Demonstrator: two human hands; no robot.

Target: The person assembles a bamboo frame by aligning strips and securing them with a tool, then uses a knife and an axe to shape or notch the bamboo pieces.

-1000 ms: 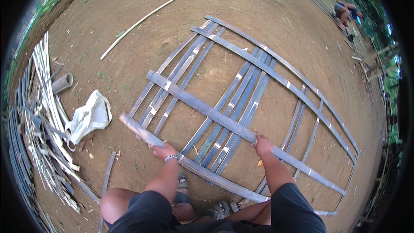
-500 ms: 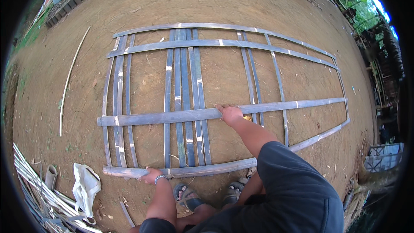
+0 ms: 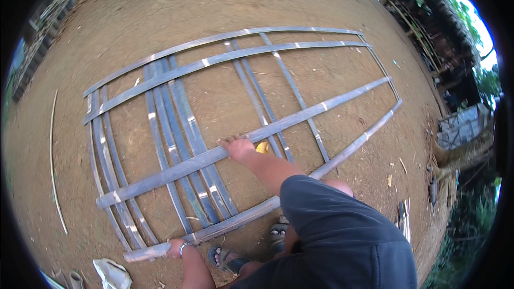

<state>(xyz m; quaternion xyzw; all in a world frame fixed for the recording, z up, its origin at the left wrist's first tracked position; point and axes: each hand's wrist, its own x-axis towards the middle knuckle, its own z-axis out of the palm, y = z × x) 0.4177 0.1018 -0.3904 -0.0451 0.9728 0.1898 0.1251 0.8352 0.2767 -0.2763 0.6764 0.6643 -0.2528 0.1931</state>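
A lattice of split bamboo slats lies on the ground before me, long slats crossed by several shorter ones. My left hand is closed round the nearest long bamboo slat, close to its left end. Farther in, my right hand grips the second long bamboo slat near its middle, fingers bent over its far edge. A cluster of cross slats passes beneath the long ones, left of my right hand. Beside my right wrist is a small yellow thing, perhaps a leaf.
My sandalled feet stand just behind the near slat. A thin pole lies on the dirt at left. At the lower left are a white sack and bamboo tubes. A tree trunk stands at right.
The view has turned, so the lattice now slants up to the right and sits farther left. Both hands keep their places on the same two slats.
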